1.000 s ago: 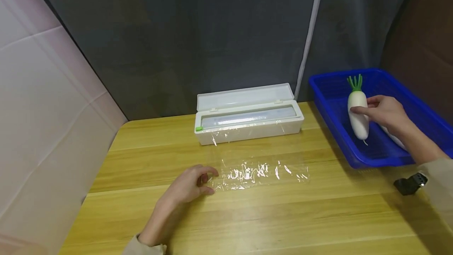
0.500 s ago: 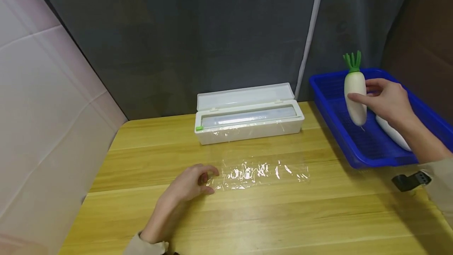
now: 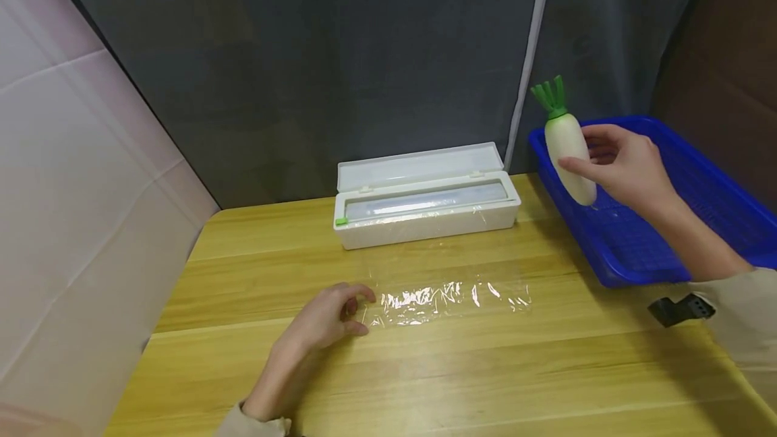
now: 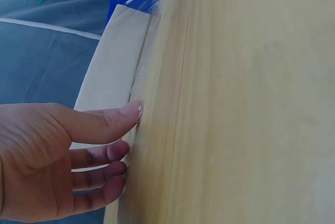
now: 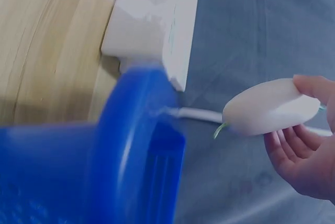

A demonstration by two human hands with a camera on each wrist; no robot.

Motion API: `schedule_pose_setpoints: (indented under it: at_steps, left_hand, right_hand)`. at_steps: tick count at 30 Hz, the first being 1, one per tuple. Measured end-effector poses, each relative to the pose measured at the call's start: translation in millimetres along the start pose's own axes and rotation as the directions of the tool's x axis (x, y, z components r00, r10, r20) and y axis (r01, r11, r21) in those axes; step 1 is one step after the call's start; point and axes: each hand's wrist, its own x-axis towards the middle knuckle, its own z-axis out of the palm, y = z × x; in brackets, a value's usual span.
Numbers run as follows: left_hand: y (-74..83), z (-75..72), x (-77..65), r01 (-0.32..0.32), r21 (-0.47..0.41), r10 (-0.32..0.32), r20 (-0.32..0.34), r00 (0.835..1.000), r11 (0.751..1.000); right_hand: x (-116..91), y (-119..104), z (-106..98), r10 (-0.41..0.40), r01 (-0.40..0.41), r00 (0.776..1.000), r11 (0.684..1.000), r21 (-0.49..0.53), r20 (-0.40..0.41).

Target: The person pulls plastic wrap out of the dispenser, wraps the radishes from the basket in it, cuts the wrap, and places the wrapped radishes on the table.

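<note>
Long beige sleeves are worn. The left sleeve (image 3: 251, 421), ended by a plain, slightly creased cuff, is seen at the lower edge of the frame; the right sleeve (image 3: 743, 315) is seen at the right edge, where an angular black bracket (image 3: 668, 311) is carried beside its cuff.

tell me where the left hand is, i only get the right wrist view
Observer: In the head view, the left hand is at the left edge of the clear film on the table.
Operator: anything coloured on the white box
Observer: Yes, a small green tab at its front left corner.
Operator: can you see inside it
Observer: Yes, a pale roll lies lengthwise in there.
</note>
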Motion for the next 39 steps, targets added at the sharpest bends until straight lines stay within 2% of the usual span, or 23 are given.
schedule_pose_setpoints:
  at_steps: [7, 13, 19, 26, 32, 39]
  left_hand:
    - [0.5, 0.5, -1.7, 0.01, 0.02, -0.01, -0.018, 1.0, 1.0]
    - [0.7, 2.1, -2.0, 0.011, 0.021, -0.011, -0.028, 1.0, 1.0]
    - [1.0, 2.1, -2.1, 0.038, 0.031, -0.038, -0.02, 0.999, 0.999]
    - [2.2, 2.4, -0.9, 0.054, 0.039, -0.053, -0.016, 0.998, 0.998]
    - [3.3, 3.3, 0.1, 0.061, 0.049, -0.061, -0.011, 0.998, 0.997]
    - [6.3, 2.2, 0.0, 0.063, 0.05, -0.062, -0.012, 0.998, 0.997]
  right_hand:
    - [-1, -17, 21, -0.109, 0.108, 0.991, 0.994, 0.023, 0.081]
    - [-3, -27, 41, -0.232, 0.227, 0.966, 0.972, 0.058, 0.109]
    - [-4, -31, 62, -0.385, 0.377, 0.915, 0.922, 0.083, 0.123]
    - [-3, -35, 85, -0.487, 0.472, 0.86, 0.873, 0.124, 0.156]
    - [-7, -37, 105, -0.547, 0.522, 0.813, 0.837, 0.165, 0.2]
    - [-16, -44, 127, -0.567, 0.536, 0.765, 0.823, 0.188, 0.305]
